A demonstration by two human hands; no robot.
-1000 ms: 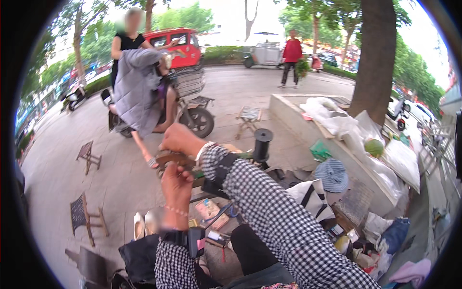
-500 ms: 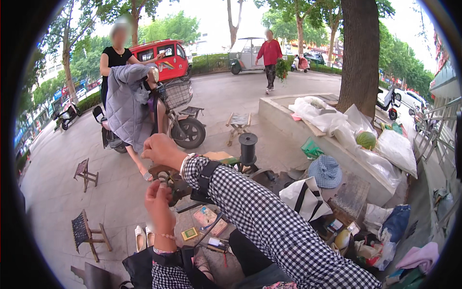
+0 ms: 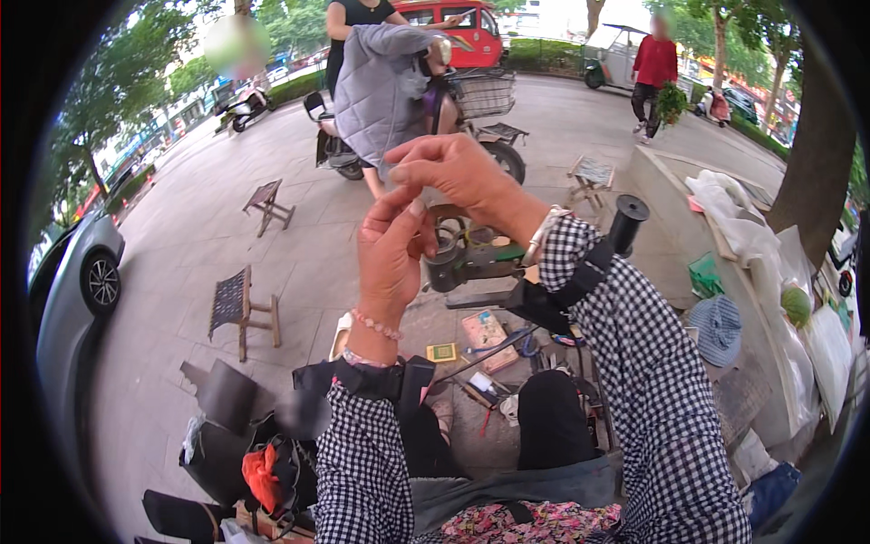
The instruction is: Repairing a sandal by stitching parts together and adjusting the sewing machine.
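My left hand (image 3: pixel 390 258) is raised in front of me, its thumb and fingertips pressed together. Just above it, my right hand (image 3: pixel 476 181) is pinched too, its fingertips close to those of the left. Whatever lies between the fingers is too fine to make out. Below and behind the hands stands a green and dark metal machine (image 3: pixel 480 258), partly hidden by my right hand and sleeve. A large black spool (image 3: pixel 628 220) sticks up to the right of it, beyond my right forearm.
Small folding stools stand around, such as one with a dark woven seat (image 3: pixel 231 304). A person with a grey quilted cover (image 3: pixel 381 95) is at an electric scooter ahead; another in red (image 3: pixel 655 59) carries greens. A blue hat (image 3: pixel 716 328) lies at right, a car (image 3: pixel 77 263) at left.
My view has swung left and down, so the scene sits further right. My hands have come together, the right one now close above the left. The person in red has moved slightly nearer.
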